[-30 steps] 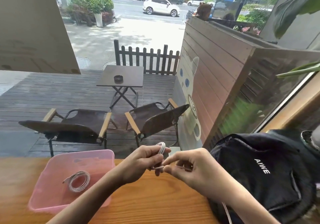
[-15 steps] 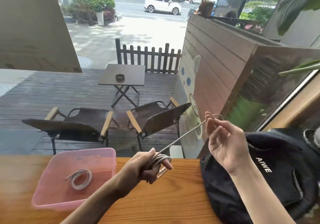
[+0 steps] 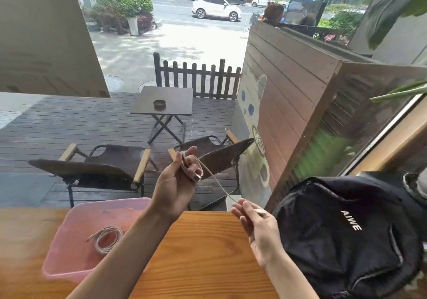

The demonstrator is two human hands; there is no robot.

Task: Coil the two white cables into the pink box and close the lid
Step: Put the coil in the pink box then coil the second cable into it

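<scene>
Two hands | left hand [image 3: 176,183] grips coiled cable [image 3: 193,169] | right hand [image 3: 255,220] pinches its end

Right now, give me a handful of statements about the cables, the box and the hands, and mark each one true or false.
1. One coiled cable already lies in the pink box. True.
2. The left hand holds loops of the second cable. True.
3. The right hand rests flat on the black backpack. False: it is raised above the wooden table, pinching the cable's free end.
4. The pink box has its lid shut. False: the box is open, and no lid is on it.
5. The backpack sits left of the box. False: it is on the right.
</scene>
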